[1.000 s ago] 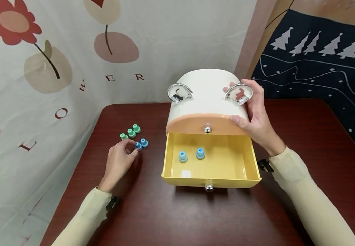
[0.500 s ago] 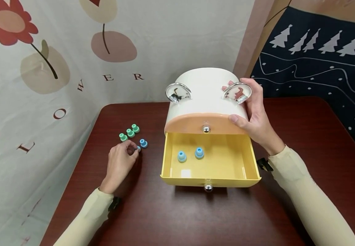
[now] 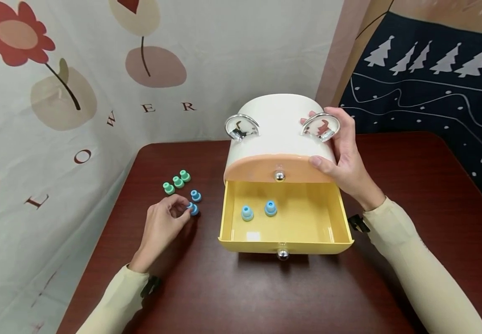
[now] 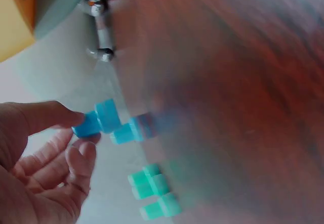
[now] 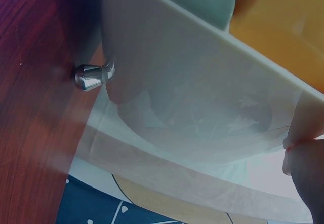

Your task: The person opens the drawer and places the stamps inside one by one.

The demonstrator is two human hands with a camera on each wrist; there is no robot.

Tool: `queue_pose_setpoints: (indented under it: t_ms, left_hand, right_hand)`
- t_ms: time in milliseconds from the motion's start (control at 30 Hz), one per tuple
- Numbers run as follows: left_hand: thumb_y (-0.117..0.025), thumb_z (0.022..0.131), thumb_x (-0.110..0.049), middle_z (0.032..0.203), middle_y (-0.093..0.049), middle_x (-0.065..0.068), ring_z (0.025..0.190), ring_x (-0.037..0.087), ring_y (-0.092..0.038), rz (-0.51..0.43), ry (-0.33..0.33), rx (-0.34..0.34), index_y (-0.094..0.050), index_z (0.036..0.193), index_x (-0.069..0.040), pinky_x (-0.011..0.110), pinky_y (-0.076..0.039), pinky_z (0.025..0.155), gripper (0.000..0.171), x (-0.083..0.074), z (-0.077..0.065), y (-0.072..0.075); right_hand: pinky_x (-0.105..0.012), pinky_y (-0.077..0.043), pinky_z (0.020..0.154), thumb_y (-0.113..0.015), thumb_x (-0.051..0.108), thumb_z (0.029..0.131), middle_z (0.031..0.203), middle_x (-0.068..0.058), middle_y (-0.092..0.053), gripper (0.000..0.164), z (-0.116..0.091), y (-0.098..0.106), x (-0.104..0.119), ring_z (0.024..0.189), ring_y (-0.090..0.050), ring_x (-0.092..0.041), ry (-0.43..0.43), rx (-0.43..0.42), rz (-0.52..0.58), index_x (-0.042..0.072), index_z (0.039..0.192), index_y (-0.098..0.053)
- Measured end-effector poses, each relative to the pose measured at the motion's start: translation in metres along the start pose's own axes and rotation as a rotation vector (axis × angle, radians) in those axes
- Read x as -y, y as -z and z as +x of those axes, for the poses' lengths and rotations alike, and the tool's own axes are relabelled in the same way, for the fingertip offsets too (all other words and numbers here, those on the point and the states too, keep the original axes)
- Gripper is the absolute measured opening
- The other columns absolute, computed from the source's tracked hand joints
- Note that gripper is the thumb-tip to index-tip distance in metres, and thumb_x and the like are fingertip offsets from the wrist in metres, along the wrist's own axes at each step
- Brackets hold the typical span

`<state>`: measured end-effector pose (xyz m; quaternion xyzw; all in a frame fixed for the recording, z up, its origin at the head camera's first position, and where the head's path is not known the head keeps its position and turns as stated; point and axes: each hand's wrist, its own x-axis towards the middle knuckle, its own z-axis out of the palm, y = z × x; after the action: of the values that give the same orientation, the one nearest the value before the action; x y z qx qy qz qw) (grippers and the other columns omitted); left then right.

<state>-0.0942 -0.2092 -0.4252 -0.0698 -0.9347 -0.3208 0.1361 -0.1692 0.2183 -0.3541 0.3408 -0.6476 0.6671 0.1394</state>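
Between thumb and fingertips, my left hand pinches a small blue stepped, knob-like piece at its narrow end. A second blue piece stands just behind it on the table. Three green pieces of like shape stand in a row farther back. My right hand grips the right side of a white domed drawer box, thumb on its orange upper front. Its yellow lower drawer is pulled out, holding a pale blue piece and a darker blue one.
Two shiny ear-shaped fittings, a left ear and a right ear, stand on the box top. A silver knob sticks out from the drawer front. Behind the dark red table hangs a printed cloth.
My left hand has shifted slightly right and toward me with the blue piece, which is now farther from the other blue one. The right hand keeps its hold on the box.
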Motion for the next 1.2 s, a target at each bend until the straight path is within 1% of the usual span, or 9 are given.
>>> queue_pose_setpoints:
  t_ms: [167,333,400,500,600,667,900,1067,1200]
  left_hand:
    - [-0.087,0.085,0.005,0.084,-0.068,0.0,0.07,0.013,-0.057,-0.049,-0.178,-0.055,-0.078,0.098,-0.01,0.018,-0.043,0.061,0.023,-0.02,-0.007,0.009]
    - [-0.086,0.083,0.009,0.091,-0.068,-0.002,0.078,0.013,-0.058,-0.118,-0.329,-0.105,-0.077,0.104,-0.01,0.018,-0.047,0.063,0.03,-0.042,-0.01,0.015]
    - [-0.087,0.082,0.009,0.095,-0.072,-0.002,0.08,0.015,-0.058,-0.171,-0.373,-0.131,-0.078,0.105,-0.01,0.019,-0.047,0.064,0.032,-0.05,-0.008,0.015]
    - [-0.087,0.081,0.013,0.1,-0.077,0.001,0.084,0.02,-0.059,-0.303,-0.429,-0.146,-0.078,0.106,-0.008,0.023,-0.048,0.067,0.034,-0.063,-0.004,0.014]
    - [-0.086,0.081,0.014,0.104,-0.079,0.006,0.09,0.024,-0.062,-0.443,-0.466,-0.13,-0.078,0.106,-0.005,0.027,-0.049,0.071,0.033,-0.077,0.001,0.012]
    - [-0.085,0.082,0.014,0.105,-0.079,0.007,0.091,0.023,-0.062,-0.491,-0.477,-0.118,-0.077,0.105,-0.005,0.028,-0.049,0.072,0.031,-0.087,0.004,0.011]
    - [-0.083,0.088,0.007,0.107,-0.08,0.002,0.089,0.018,-0.061,-0.468,-0.51,-0.141,-0.078,0.103,-0.007,0.025,-0.046,0.072,0.021,-0.113,0.013,0.017]
    - [-0.085,0.088,0.005,0.108,-0.08,0.0,0.093,0.02,-0.061,-0.496,-0.489,-0.115,-0.079,0.102,-0.01,0.027,-0.043,0.07,0.021,-0.122,0.015,0.016]
    - [-0.086,0.089,0.003,0.109,-0.08,-0.002,0.091,0.019,-0.062,-0.451,-0.485,-0.076,-0.079,0.103,-0.009,0.026,-0.045,0.071,0.02,-0.133,0.017,0.01]
  right_hand:
    - [-0.038,-0.032,0.126,-0.066,0.002,0.088,0.159,-0.018,-0.048,0.084,-0.001,0.002,0.0,0.151,-0.042,-0.031,0.0,0.002,-0.034,0.016,0.161,-0.027]
    - [-0.04,-0.03,0.127,-0.066,0.002,0.088,0.159,-0.019,-0.048,0.084,-0.001,0.005,-0.001,0.152,-0.041,-0.032,-0.001,0.008,-0.048,0.017,0.161,-0.027]
    - [-0.04,-0.03,0.127,-0.066,0.002,0.088,0.159,-0.019,-0.049,0.084,-0.001,0.005,-0.002,0.151,-0.041,-0.033,-0.004,0.007,-0.043,0.017,0.161,-0.027]
    - [-0.041,-0.029,0.127,-0.066,0.002,0.087,0.159,-0.017,-0.049,0.086,-0.002,0.007,-0.003,0.151,-0.04,-0.033,-0.004,0.009,-0.065,0.018,0.161,-0.027]
    - [-0.04,-0.029,0.127,-0.067,0.003,0.086,0.159,-0.018,-0.049,0.087,-0.003,0.007,-0.004,0.151,-0.041,-0.033,-0.003,0.011,-0.074,0.018,0.162,-0.027]
    - [-0.039,-0.03,0.127,-0.068,0.003,0.086,0.158,-0.018,-0.05,0.087,-0.003,0.008,-0.005,0.15,-0.041,-0.033,-0.003,0.012,-0.067,0.018,0.162,-0.027]
    - [-0.039,-0.028,0.127,-0.068,0.004,0.087,0.16,-0.017,-0.047,0.087,-0.004,0.005,-0.005,0.151,-0.038,-0.035,0.003,0.016,-0.061,0.018,0.162,-0.027]
    - [-0.042,-0.026,0.128,-0.068,0.003,0.086,0.159,-0.016,-0.048,0.088,-0.003,0.005,-0.005,0.151,-0.037,-0.036,0.0,0.017,-0.077,0.018,0.162,-0.026]
    - [-0.041,-0.029,0.127,-0.068,0.004,0.087,0.159,-0.016,-0.048,0.086,-0.002,0.005,-0.005,0.15,-0.038,-0.036,0.005,0.018,-0.06,0.018,0.162,-0.027]
